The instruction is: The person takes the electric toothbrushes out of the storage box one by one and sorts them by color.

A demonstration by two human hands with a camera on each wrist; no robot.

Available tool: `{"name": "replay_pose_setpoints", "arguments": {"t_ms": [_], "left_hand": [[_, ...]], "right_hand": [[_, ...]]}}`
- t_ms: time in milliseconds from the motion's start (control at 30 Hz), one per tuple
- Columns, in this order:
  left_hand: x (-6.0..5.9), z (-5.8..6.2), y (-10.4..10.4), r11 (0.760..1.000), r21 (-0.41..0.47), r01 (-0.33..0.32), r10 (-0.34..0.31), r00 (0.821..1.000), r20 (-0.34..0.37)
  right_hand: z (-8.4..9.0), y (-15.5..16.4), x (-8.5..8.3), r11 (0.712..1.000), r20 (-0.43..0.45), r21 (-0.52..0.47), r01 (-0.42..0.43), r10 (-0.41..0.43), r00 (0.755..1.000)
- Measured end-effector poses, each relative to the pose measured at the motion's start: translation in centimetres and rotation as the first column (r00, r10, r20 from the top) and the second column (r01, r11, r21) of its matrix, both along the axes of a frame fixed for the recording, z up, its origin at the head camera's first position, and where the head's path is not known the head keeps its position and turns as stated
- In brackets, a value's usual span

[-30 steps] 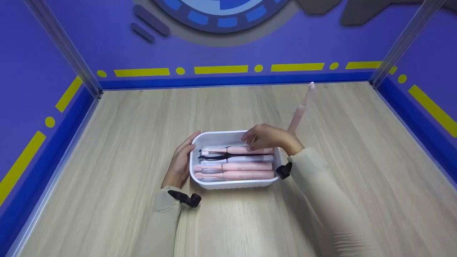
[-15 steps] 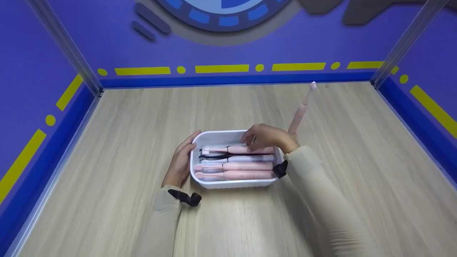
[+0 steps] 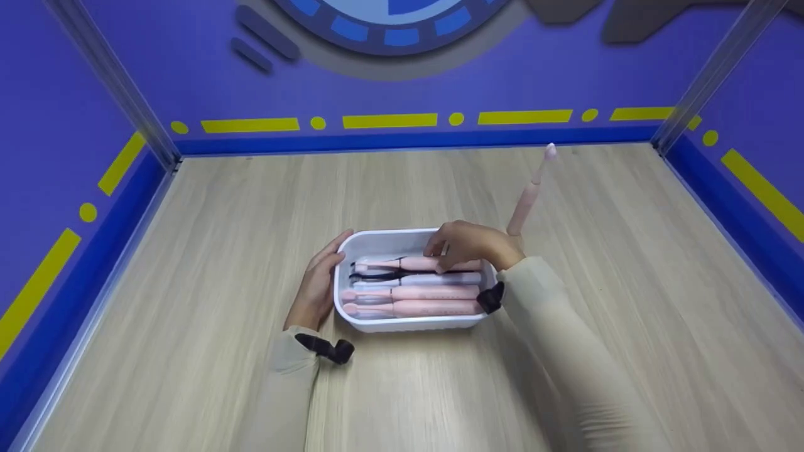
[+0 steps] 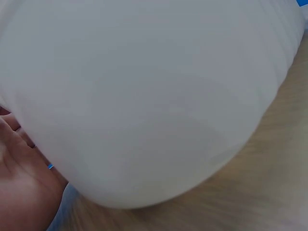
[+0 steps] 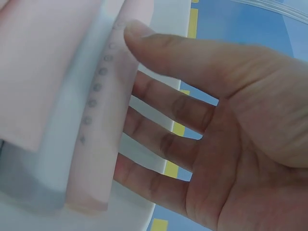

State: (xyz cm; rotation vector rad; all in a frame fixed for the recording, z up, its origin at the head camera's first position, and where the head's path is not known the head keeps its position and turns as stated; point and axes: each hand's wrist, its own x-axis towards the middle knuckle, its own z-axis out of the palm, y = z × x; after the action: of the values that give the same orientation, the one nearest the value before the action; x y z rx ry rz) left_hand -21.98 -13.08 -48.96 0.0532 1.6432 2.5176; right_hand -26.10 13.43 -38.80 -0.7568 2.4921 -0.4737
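Observation:
My left hand (image 3: pixel 316 290) grips the left end of a white plastic box (image 3: pixel 411 324), thumb at the rim and fingers along the outside; the left wrist view shows its palm (image 4: pixel 21 187) beside the box wall (image 4: pixel 144 106). Inside the box, several electric toothbrushes lie side by side. My right hand (image 3: pixel 478 242) reaches over the far right rim and holds the handle of the farthest pink toothbrush (image 3: pixel 416 263). In the right wrist view, the thumb is on the near face of this handle (image 5: pixel 98 110), the other fingers along its far side.
A lavender toothbrush (image 3: pixel 440 280) and two pink ones, the nearest (image 3: pixel 436 307) by the front wall, fill the box, with black slender parts (image 3: pixel 383 275) among them. Behind my right wrist another pink toothbrush (image 3: pixel 524 204) stands upright. Blue panels (image 3: pixel 402 94) enclose the wooden table (image 3: pixel 251 201).
My right hand has shifted slightly left and its thumb has come lower onto the farthest pink toothbrush. My left hand and the box have stayed in place.

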Motion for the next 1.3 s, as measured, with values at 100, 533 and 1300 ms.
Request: {"name": "replay_pose_setpoints", "arguments": {"t_ms": [100,533,1300], "left_hand": [[-0.01,0.03,-0.03,1.0,-0.002,0.003,-0.003,1.0,0.001],[0.01,-0.03,-0.06,1.0,0.004,-0.004,0.004,1.0,0.006],[0.0,-0.01,-0.05,1.0,-0.017,0.0,0.0,1.0,0.005]], "right_hand": [[-0.09,-0.16,0.01,1.0,-0.007,0.029,0.009,-0.009,1.0],[-0.43,-0.29,-0.04,0.999,-0.023,0.028,-0.018,0.018,1.0],[-0.66,-0.83,-0.03,0.998,-0.037,0.046,0.031,-0.029,0.999]]}}
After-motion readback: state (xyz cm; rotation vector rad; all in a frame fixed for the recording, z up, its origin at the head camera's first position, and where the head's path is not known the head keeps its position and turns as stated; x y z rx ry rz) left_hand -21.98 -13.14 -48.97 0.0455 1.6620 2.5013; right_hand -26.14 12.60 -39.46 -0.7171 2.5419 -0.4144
